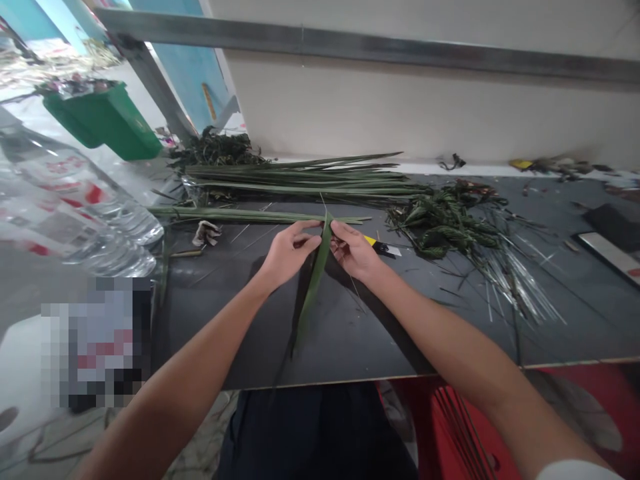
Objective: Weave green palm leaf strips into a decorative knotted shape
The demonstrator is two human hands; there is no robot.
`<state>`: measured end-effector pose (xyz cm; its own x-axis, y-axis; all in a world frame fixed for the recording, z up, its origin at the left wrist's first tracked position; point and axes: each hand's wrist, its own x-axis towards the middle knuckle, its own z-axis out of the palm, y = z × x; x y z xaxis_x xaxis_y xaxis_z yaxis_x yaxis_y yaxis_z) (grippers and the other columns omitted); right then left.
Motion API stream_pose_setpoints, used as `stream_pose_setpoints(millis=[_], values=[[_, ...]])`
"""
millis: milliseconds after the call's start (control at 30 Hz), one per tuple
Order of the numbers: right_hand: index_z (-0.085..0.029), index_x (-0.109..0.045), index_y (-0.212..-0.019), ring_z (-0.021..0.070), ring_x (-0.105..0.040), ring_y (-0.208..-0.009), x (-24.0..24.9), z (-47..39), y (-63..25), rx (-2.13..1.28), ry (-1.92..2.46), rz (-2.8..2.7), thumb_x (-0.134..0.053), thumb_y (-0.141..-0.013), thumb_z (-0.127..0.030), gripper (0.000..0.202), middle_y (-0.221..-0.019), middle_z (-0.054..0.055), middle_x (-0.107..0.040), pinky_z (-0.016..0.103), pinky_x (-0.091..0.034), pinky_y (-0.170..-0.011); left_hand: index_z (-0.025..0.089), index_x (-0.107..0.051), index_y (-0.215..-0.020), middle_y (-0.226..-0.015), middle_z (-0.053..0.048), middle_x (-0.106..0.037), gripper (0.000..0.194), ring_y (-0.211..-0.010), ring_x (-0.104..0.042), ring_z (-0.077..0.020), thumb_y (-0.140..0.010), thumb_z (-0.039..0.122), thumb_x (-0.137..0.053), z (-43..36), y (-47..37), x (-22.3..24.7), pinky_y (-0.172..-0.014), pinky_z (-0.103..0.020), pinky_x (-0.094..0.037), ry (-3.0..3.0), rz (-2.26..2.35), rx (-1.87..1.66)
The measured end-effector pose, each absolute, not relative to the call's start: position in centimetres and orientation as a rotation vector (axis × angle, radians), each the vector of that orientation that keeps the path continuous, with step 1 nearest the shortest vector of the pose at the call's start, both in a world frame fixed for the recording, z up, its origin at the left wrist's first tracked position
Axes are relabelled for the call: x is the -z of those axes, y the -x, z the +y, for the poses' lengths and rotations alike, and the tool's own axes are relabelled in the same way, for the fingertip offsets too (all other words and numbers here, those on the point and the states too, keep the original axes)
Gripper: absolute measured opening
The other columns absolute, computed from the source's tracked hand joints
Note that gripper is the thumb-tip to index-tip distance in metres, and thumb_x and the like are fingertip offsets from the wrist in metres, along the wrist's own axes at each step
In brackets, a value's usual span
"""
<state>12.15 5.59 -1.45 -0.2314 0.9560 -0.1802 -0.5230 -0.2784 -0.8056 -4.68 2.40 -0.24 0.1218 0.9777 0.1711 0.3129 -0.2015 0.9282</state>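
A long green palm leaf strip (314, 283) hangs between my hands, its pointed tip down toward the front of the dark table. My left hand (290, 252) pinches the leaf's left edge near the top. From the other side, my right hand (354, 252) grips the same upper part, thumb on the leaf, other fingers curled. A thin pale wire or rib (323, 199) sticks up from the leaf's top. Just behind my right hand lies a yellow and black utility knife (384, 247), partly hidden. Beyond my hands, several long leaf strips (300, 177) are stacked lengthwise.
Right of centre sits a pile of folded leaf pieces (435, 217) with thin wire-like stems (515, 280). A phone (613, 253) lies far right. Plastic water bottles (75, 193) stand left, before a green bin (103, 120). A metal rail (350, 45) crosses the back.
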Motion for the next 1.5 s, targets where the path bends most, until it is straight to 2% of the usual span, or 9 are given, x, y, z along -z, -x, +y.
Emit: stream_pose_setpoints(millis=[233, 367, 500, 700, 867, 1033, 1133, 1233, 1500], values=[[-0.022, -0.067, -0.073, 0.0065, -0.049, -0.057, 0.9, 5.4, -12.4, -1.784, 0.812, -0.781, -0.093, -0.059, -0.041, 0.035, -0.062, -0.007, -0.055, 0.020, -0.048, -0.059, 0.017, -0.065, -0.126, -0.095, -0.008, -0.077, 0.038, -0.083, -0.074, -0.0179, -0.089, 0.025, -0.062, 1.9, 4.2, 0.7, -0.076, -0.030, -0.061, -1.603, 1.229, -1.163], [-0.023, -0.068, -0.076, 0.0071, -0.049, -0.056, 1.0, 5.3, -12.5, -1.801, 0.830, -0.812, -0.094, -0.058, -0.042, 0.037, -0.064, -0.007, -0.057, 0.021, -0.048, -0.057, 0.018, -0.071, -0.115, -0.097, -0.007, -0.078, 0.028, -0.088, -0.074, -0.0185, -0.089, 0.024, -0.062, 1.4, 4.0, 0.6, -0.083, -0.031, -0.061, -1.722, 1.333, -1.261], [-0.023, -0.069, -0.076, 0.0063, -0.046, -0.054, 1.2, 5.2, -12.6, -1.823, 0.822, -0.850, -0.096, -0.055, -0.044, 0.040, -0.063, -0.007, -0.054, 0.020, -0.048, -0.056, 0.018, -0.074, -0.103, -0.093, -0.007, -0.078, 0.019, -0.083, -0.074, -0.0191, -0.088, 0.024, -0.064, 1.3, 4.1, 0.3, -0.076, -0.032, -0.060, -1.826, 1.415, -1.280], [-0.022, -0.068, -0.070, 0.0076, -0.043, -0.055, 1.2, 5.2, -12.7, -1.856, 0.780, -0.968, -0.093, -0.062, -0.043, 0.034, -0.059, -0.008, -0.046, 0.023, -0.050, -0.063, 0.021, -0.066, -0.097, -0.088, -0.004, -0.075, 0.010, -0.081, -0.072, -0.0180, -0.093, 0.021, -0.057, 0.9, 4.4, -0.2, -0.077, -0.032, -0.057, -2.016, 1.510, -1.186], [-0.022, -0.067, -0.070, 0.0076, -0.047, -0.059, 1.2, 5.3, -12.8, -1.864, 0.767, -0.975, -0.093, -0.064, -0.041, 0.033, -0.063, -0.007, -0.053, 0.022, -0.050, -0.064, 0.019, -0.060, -0.111, -0.088, -0.006, -0.075, 0.015, -0.080, -0.073, -0.0190, -0.099, 0.024, -0.053, 0.7, 4.6, -0.2, -0.073, -0.032, -0.056, -2.036, 1.529, -1.134], [-0.019, -0.070, -0.077, 0.0075, -0.052, -0.059, 1.5, 5.7, -13.5, -2.014, 0.823, -0.985, -0.095, -0.062, -0.039, 0.036, -0.066, -0.004, -0.059, 0.019, -0.048, -0.055, 0.019, -0.066, -0.122, -0.105, -0.009, -0.077, 0.026, -0.095, -0.074, -0.0226, -0.099, 0.019, -0.055, 1.0, 5.7, 0.0, -0.083, -0.034, -0.057, -2.297, 1.524, -1.172], [-0.018, -0.069, -0.078, 0.0076, -0.054, -0.059, 1.7, 6.0, -13.8, -2.053, 0.832, -0.960, -0.096, -0.062, -0.036, 0.036, -0.067, -0.004, -0.060, 0.018, -0.049, -0.054, 0.017, -0.069, -0.124, -0.098, -0.009, -0.077, 0.028, -0.086, -0.073, -0.0203, -0.100, 0.024, -0.056, 1.3, 6.2, 0.4, -0.078, -0.031, -0.057, -2.428, 1.430, -1.252], [-0.019, -0.068, -0.076, 0.0073, -0.055, -0.058, 1.9, 6.1, -13.8, -2.045, 0.807, -0.945, -0.096, -0.062, -0.035, 0.035, -0.066, -0.005, -0.060, 0.017, -0.050, -0.054, 0.016, -0.073, -0.119, -0.090, -0.008, -0.075, 0.026, -0.076, -0.071, -0.0168, -0.101, 0.025, -0.057, 1.4, 6.3, 0.6, -0.073, -0.028, -0.056, -2.471, 1.380, -1.309], [-0.019, -0.066, -0.073, 0.0088, -0.063, -0.067, 1.2, 5.9, -13.7, -2.068, 0.792, -0.977, -0.097, -0.059, -0.031, 0.036, -0.071, -0.003, -0.065, 0.016, -0.051, -0.058, 0.015, -0.072, -0.095, -0.090, -0.008, -0.074, 0.025, -0.078, -0.068, -0.0170, -0.102, 0.022, -0.049, 1.1, 6.0, -0.1, -0.068, -0.027, -0.050, -2.500, 1.505, -1.179]])
